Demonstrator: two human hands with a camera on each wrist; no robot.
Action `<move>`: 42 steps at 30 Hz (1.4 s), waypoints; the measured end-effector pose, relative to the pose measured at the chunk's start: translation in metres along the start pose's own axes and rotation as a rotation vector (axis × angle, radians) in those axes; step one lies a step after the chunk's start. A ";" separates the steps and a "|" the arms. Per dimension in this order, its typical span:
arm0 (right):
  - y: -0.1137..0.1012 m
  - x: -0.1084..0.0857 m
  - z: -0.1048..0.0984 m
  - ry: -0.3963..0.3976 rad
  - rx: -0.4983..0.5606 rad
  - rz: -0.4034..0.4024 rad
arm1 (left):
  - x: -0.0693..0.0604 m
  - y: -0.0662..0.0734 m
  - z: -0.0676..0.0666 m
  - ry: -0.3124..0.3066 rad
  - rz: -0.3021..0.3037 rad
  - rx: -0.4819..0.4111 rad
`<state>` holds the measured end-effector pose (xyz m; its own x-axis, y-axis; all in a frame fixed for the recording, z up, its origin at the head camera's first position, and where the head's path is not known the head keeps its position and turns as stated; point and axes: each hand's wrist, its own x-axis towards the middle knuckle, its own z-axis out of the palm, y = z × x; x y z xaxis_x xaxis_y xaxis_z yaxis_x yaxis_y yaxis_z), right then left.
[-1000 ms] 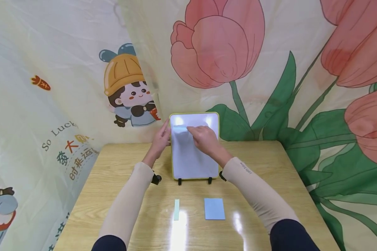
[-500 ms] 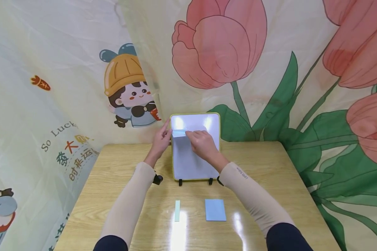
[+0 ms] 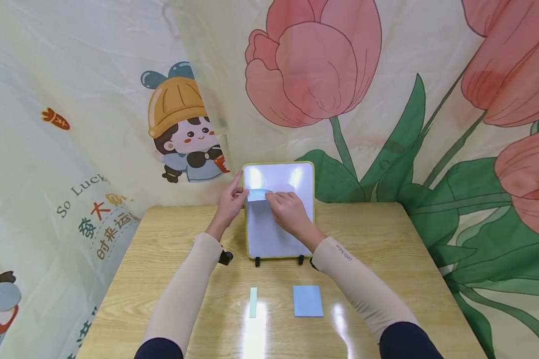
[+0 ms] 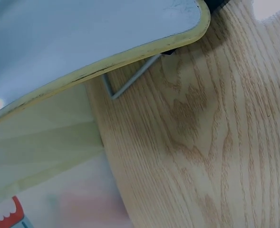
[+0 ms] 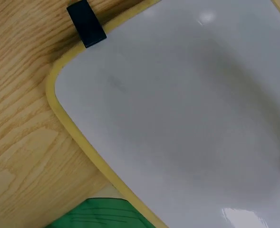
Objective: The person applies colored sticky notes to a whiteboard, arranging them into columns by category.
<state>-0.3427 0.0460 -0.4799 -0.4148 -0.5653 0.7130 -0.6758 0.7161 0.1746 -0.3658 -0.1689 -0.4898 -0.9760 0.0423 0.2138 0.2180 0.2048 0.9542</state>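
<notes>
A whiteboard (image 3: 279,227) with a yellow rim stands upright on two black feet. In front of its upper left part is a light blue sticky note (image 3: 257,195), slightly bowed along its top edge. At the note's right end, my right hand (image 3: 289,212) pinches it between thumb and fingers. My left hand (image 3: 230,202) is beside the board's left edge, index finger pointing up, and its thumb side grips the note's left end. Neither hand clearly shows in the wrist views, which look at the board's lower corners (image 4: 92,33) and white face (image 5: 163,114).
On the wooden table (image 3: 184,279), a pale green strip (image 3: 253,302) lies in front of the board, with a blue square pad (image 3: 308,301) to its right. A grey wire leg (image 4: 135,78) props the board behind. A printed cloth (image 3: 233,134) hangs at the back.
The note and my right hand have moved down the board a little. My left thumb has come over to the note's left end. The strip and pad have stayed put.
</notes>
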 end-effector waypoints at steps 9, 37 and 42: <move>-0.004 -0.008 0.005 -0.043 0.003 0.003 | 0.002 -0.004 0.001 0.003 0.031 0.016; -0.017 -0.013 0.017 -0.099 -0.006 0.020 | 0.007 -0.011 0.017 0.213 0.154 0.050; -0.022 -0.008 0.023 -0.073 -0.024 -0.028 | 0.005 -0.011 0.015 0.216 0.195 0.073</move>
<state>-0.3385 0.0248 -0.5052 -0.4399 -0.6127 0.6566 -0.6732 0.7089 0.2105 -0.3730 -0.1565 -0.5023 -0.8906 -0.1191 0.4389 0.3932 0.2834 0.8747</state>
